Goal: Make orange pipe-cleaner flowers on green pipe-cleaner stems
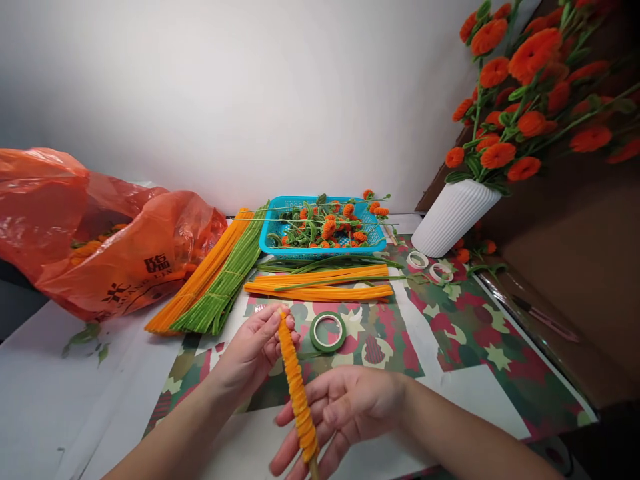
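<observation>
My left hand (265,337) pinches the top end of a thin stick wound in a tight spiral with a yellow-orange pipe cleaner (296,387). The wrapped stick slants down toward me, and its bare wooden end (313,467) shows at the bottom. Behind its lower half, my right hand (345,417) is palm up with fingers apart; the stick passes in front of the fingers, and the thumb is off it. A roll of green tape (328,333) lies on the table just beyond my hands.
Loose orange pipe cleaners (320,291) lie past the tape. Behind them is a blue basket (325,252) of orange flowers and green stems. Orange and green bundles (220,293) and a red plastic bag (125,260) are left; a white vase (453,217), white tape rolls (417,260) and a cutter (547,319) right.
</observation>
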Tool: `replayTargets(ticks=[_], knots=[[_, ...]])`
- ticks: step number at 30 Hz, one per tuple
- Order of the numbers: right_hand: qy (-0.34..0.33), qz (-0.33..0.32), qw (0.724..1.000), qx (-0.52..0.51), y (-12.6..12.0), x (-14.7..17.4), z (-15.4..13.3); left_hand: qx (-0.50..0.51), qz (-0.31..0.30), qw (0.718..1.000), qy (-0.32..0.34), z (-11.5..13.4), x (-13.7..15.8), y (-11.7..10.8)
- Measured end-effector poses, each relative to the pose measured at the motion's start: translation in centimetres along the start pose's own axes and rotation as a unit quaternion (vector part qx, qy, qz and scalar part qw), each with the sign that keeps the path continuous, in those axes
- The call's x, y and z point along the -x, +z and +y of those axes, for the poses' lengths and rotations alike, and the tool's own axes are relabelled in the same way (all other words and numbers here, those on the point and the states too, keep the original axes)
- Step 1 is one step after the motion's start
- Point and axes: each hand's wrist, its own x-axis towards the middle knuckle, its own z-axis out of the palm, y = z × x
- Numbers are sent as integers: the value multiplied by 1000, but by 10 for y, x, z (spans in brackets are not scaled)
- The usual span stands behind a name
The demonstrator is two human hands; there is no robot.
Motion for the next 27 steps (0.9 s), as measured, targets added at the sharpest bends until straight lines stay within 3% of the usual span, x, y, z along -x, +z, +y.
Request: replayTargets(ticks=[5,10,14,21,27], knots=[[3,8,1000,1,-7,-7,7,-13,18,1000,-5,-5,-2,-4],[-14,72,996,54,-9,-5,5,-25,44,999,1,0,-1,-1],[-22,133,985,105,-6,-6,8,-52,30,998,4,2,0,-1],[-48,248,954,160,-6,-14,16,-191,17,981,24,7,1,-5],[-39,319,929,183,1,-20,16,-262,60,963,16,9,4,1]])
